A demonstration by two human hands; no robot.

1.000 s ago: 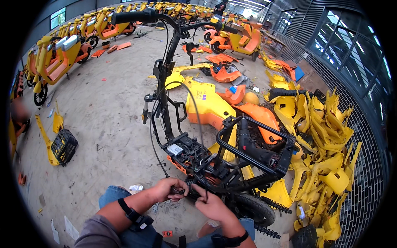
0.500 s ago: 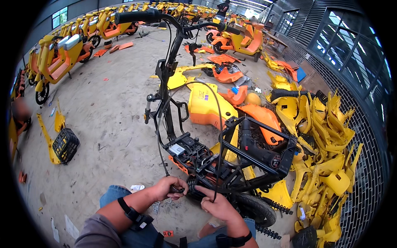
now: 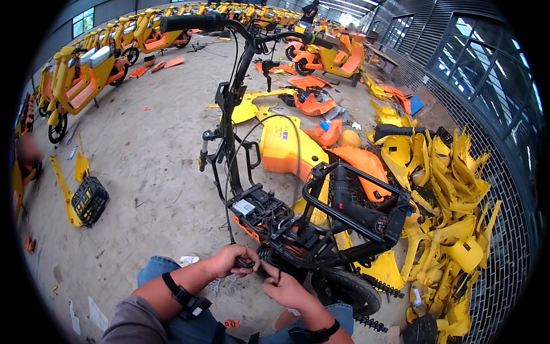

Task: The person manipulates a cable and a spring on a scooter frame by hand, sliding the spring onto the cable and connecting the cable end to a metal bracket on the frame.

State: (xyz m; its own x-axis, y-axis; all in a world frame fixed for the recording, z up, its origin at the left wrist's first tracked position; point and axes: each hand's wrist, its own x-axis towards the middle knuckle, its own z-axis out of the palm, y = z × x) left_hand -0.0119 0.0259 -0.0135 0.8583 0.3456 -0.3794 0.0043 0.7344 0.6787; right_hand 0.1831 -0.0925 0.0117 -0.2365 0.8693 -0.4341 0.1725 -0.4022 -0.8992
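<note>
My left hand (image 3: 235, 261) is closed in a pinch on a dark cable end (image 3: 248, 264), with a thin cable (image 3: 230, 232) running up from it. My right hand (image 3: 282, 291) has its fingers curled around a black cable, its fingertips close beside the left hand's. Both hands are low at the near side of a stripped scooter frame (image 3: 361, 252), which has exposed electronics (image 3: 247, 209), a bare handlebar (image 3: 189, 22), long looping cables and a black wheel (image 3: 349, 292). A coil-spring shock absorber (image 3: 369, 322) projects from the rear.
Yellow and orange panels (image 3: 464, 252) are heaped along the brick wall (image 3: 504, 241) at right. A loose black basket (image 3: 90, 200) lies left on the concrete floor (image 3: 143, 160). Rows of scooters (image 3: 86, 86) stand behind, and another person (image 3: 309, 14) is in the far background.
My right hand first shifted slightly right, then back toward the left hand. The looped cable swung right, then slightly back. My left hand stayed almost still.
</note>
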